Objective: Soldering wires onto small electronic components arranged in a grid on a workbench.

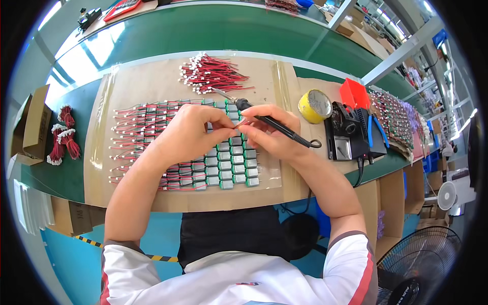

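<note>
My left hand [195, 129] is closed in a pinch on a thin red wire [242, 123] over the middle of the board. Opposite it, my right hand [274, 133] has its thumb and fingertips at the same wire. A black-handled soldering iron [282, 129] also rests in my right hand, its metal tip pointing up and to the left. Below lie rows of small silver battery cells [238, 168] with green edges. Red and black leads [134, 137] with white plugs extend from the left rows, partly hidden by my left arm. Beyond is a loose pile of connector leads [216, 71].
At the right stand a yellow tin [315, 107], a black soldering station [351, 134], a red bin [355, 93] and blue-handled pliers [378, 133]. Bundled leads [66, 137] and a cardboard box [35, 127] sit at the left. A fan [419, 264] is at lower right.
</note>
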`<state>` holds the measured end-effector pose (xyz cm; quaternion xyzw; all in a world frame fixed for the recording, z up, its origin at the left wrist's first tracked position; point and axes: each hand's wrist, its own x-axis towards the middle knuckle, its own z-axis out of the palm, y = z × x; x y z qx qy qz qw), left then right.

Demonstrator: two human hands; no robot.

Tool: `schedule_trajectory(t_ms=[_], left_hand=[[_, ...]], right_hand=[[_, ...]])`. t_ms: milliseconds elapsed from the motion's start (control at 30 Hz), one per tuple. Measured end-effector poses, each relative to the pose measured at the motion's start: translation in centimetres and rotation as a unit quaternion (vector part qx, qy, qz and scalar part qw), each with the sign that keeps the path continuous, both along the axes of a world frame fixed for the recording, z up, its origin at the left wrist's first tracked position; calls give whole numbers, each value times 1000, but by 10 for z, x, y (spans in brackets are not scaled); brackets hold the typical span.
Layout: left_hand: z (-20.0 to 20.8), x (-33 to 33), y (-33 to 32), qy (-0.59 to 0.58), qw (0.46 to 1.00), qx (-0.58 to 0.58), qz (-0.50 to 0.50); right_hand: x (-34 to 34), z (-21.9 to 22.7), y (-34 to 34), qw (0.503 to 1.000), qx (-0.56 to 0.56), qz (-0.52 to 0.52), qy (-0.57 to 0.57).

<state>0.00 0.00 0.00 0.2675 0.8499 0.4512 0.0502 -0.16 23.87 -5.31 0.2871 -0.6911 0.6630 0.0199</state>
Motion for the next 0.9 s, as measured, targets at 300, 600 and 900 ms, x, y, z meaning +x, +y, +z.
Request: schedule_trajectory(t_ms=[300,600,900], left_hand=[[-20,-8,6,6,1000,5,27],[-28,-8,5,-85,994,62,28],[-24,-6,5,-140,977,141,76]], right_hand=[[-8,-9,5,997,36,-29,69],[-6,-10,-4,998,-69,-2,-2],[-6,-9,-5,999,-38,7,16]])
